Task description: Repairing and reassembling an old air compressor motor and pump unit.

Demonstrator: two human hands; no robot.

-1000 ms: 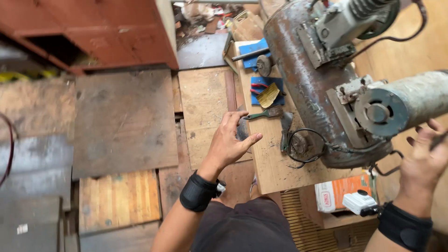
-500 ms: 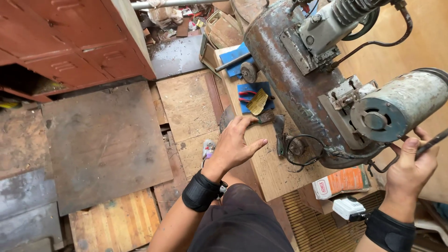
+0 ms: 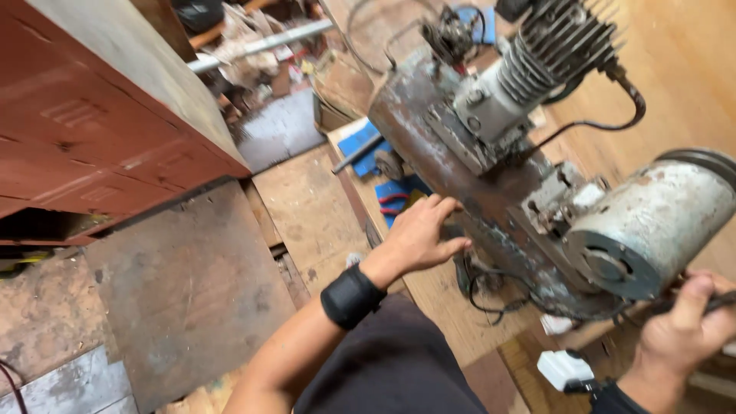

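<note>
A rusty air compressor (image 3: 460, 146) with a finned cylinder head (image 3: 537, 54) and a grey electric motor (image 3: 652, 222) rests on a wooden board. My left hand (image 3: 418, 234), with a black wristband, is spread open, its fingertips against the rusty tank's near side. At the lower right my right hand (image 3: 686, 326) is closed around a thin dark rod-like thing (image 3: 721, 300) beside the motor; what the rod is I cannot tell. Black cables (image 3: 491, 287) hang under the tank.
A red-brown metal cabinet (image 3: 100, 146) stands at the left. Worn boards and plates (image 3: 192, 284) cover the floor. Blue tool packs and red-handled pliers (image 3: 392, 201) lie by the tank. A white plug-like item (image 3: 563, 368) lies at the bottom right. Clutter fills the back.
The view has swung and drawn closer. My left hand moved up and right from the floor boards to the tank's side. My right hand kept its grip by the motor.
</note>
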